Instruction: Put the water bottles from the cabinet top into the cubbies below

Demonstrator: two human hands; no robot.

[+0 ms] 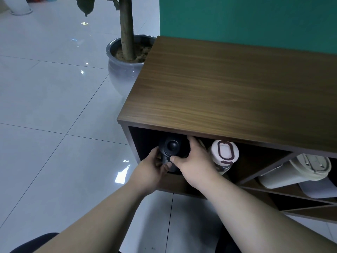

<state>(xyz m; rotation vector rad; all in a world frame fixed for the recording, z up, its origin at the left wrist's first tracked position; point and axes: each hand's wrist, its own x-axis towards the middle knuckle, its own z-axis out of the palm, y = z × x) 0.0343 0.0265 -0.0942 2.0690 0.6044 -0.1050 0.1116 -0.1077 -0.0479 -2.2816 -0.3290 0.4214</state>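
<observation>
A black water bottle [171, 146] stands in the leftmost cubby of the wooden cabinet [228, 88], its lid facing me. My left hand [152, 170] grips its lower front and my right hand [193, 159] wraps its right side. Just to the right in the same cubby stands a white bottle with a dark-ringed lid [224, 152]. A cream tumbler [299, 170] lies tilted in the neighbouring diagonal cubby. No bottles show on the cabinet top.
A grey pot [122, 70] with a tree trunk stands on the floor against the cabinet's left rear corner. A green wall [255, 21] backs the cabinet. Glossy white tile floor [54, 106] spreads to the left. A white flat object [321, 189] lies under the tumbler.
</observation>
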